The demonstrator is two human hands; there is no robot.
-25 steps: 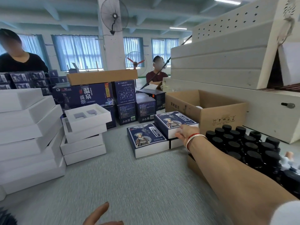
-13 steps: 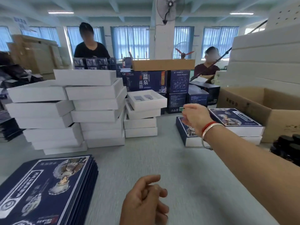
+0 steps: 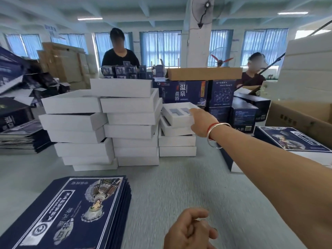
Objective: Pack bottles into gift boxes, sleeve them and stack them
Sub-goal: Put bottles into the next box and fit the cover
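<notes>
Nearest the camera, the left hand (image 3: 190,230) hangs low over the grey desk (image 3: 161,186) with its fingers loosely curled and holding nothing. To its left lies a pile of flat navy sleeves (image 3: 71,212), printed side up. Farther in, the right hand (image 3: 202,121), a bangle (image 3: 215,134) on its wrist, reaches across the desk to the top white gift box (image 3: 177,115) of a short stack, thumb at its near right corner and fingers lying along its right edge; whether it actually grips the box I cannot tell. That box lies open, two recesses showing in its insert. Taller stacks of white boxes (image 3: 107,123) stand to the left. On the right sit sleeved navy boxes (image 3: 291,139) and, beyond them, a brown carton (image 3: 301,115). Two people work at the far side.
</notes>
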